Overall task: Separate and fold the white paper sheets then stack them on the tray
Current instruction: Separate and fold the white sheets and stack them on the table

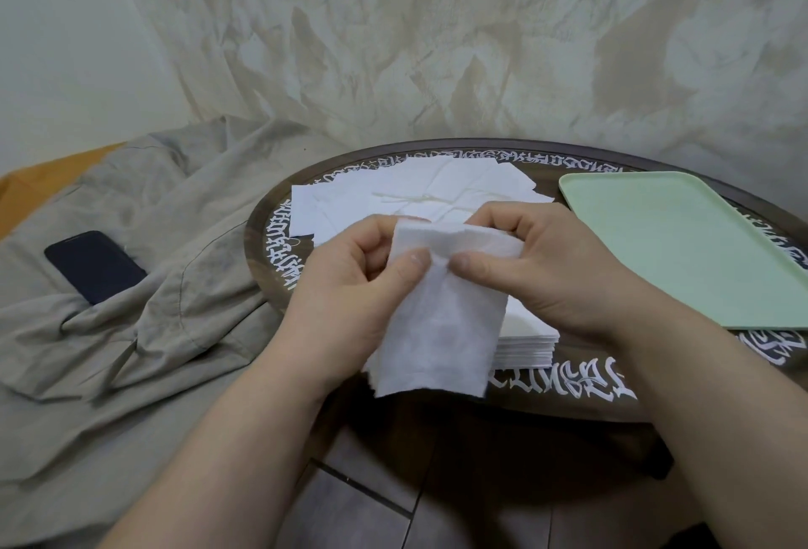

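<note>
Together, your left hand (350,281) and right hand (538,268) pinch a soft, fibrous white sheet (441,316) by its top edge above the round dark table (271,242), beside a smooth mint tray (682,242).

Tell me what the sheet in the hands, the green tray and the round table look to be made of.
Sheet: soft, tissue-like paper or non-woven; matte, faintly fuzzy surface, limp where both hands pinch its top edge.
Green tray: probably plastic or melamine; even pale mint colour, smooth satin surface, moulded rounded rim.
Round table: likely dark wood or wood-look board with white painted lettering round its border; grain not clear.
</note>
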A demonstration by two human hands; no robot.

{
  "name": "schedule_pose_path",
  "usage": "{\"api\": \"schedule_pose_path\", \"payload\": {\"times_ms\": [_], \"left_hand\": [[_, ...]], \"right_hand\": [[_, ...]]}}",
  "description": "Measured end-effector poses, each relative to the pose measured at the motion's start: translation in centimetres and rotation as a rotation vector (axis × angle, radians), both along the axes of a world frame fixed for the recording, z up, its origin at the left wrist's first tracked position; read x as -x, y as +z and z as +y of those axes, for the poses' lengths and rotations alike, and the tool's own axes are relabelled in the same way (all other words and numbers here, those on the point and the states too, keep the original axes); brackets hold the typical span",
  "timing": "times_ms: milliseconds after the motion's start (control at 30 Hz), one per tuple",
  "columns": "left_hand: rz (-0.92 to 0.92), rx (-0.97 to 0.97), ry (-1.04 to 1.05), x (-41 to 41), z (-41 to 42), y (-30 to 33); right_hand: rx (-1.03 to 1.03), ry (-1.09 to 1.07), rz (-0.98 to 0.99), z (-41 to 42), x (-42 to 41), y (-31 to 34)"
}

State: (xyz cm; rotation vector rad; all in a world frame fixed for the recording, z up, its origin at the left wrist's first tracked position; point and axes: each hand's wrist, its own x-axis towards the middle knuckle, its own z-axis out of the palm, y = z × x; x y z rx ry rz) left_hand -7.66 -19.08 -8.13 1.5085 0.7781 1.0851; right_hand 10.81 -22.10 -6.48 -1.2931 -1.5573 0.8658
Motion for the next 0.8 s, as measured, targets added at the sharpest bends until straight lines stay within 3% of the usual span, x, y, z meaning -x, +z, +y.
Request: {"api": "schedule_pose_path", "payload": {"times_ms": [67, 167, 267, 367, 467, 567, 600, 700, 800], "left_hand": [[0.010, -0.024, 0.043, -0.2, 0.1, 0.1], [-0.103, 0.045, 0.131, -0.8, 0.0, 0.4], [-0.306, 0.192, 0.252, -1.4, 0.2, 0.9], [-0.409, 0.285, 0.310, -1.1, 0.6, 1.0], [-0.247, 0.316, 0.309, -0.4, 1.1, 0.5], [-0.117, 0.406, 0.258, -0.6, 1.3, -0.5], [-0.124, 0.439, 0.244, -1.0, 1.4, -0.8], [-0.164, 0.506, 0.232, -2.3, 1.3, -1.3], [-0.058, 0.491, 0.258, -2.8, 1.4, -2.0]], "right_hand": [[-0.035, -0.018, -0.013, 0.0, 0.4, 0.0], [0.056, 0.015, 0.147, 0.1, 0.5, -0.1], [0.283, 0.103, -0.016, -0.3, 0.2, -0.2], [0.334, 0.053, -0.099, -0.6, 0.0, -0.5], [0.252, -0.170, 0.198, -0.1, -0.9, -0.4], [0.306, -0.272, 0.540, 0.2, -2.2, -0.1], [0.362, -0.245, 0.564, 0.1, -2.5, -0.2], [0.522, -0.153, 0.306, -0.5, -3.6, -1.2], [0.421, -0.344, 0.322, -0.6, -4.3, -2.3]]}}
